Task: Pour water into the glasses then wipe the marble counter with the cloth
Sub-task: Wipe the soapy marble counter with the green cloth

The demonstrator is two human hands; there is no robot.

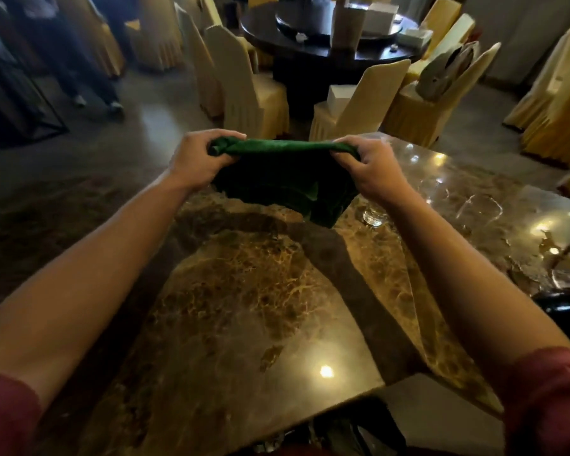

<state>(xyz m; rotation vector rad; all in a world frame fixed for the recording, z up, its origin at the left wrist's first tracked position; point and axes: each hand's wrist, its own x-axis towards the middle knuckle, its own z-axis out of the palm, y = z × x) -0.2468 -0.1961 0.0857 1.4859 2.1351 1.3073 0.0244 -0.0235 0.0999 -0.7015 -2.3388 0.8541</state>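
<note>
Centre of frame: green cloth (pixel 285 179) held in the air above the marble counter (pixel 244 291), stretched between both hands. Left hand (pixel 196 159) grips the cloth's left end, fingers curled round the bunched edge. Right hand (pixel 372 169) pinches the right end, fingers curled. Cloth sags in the middle, not touching the counter. Right of centre: base of a glass (pixel 374 217) on the counter, partly hidden behind the right wrist. Upper frame: covered chairs (pixel 250 93) round a dark round table (pixel 326 51).
</note>
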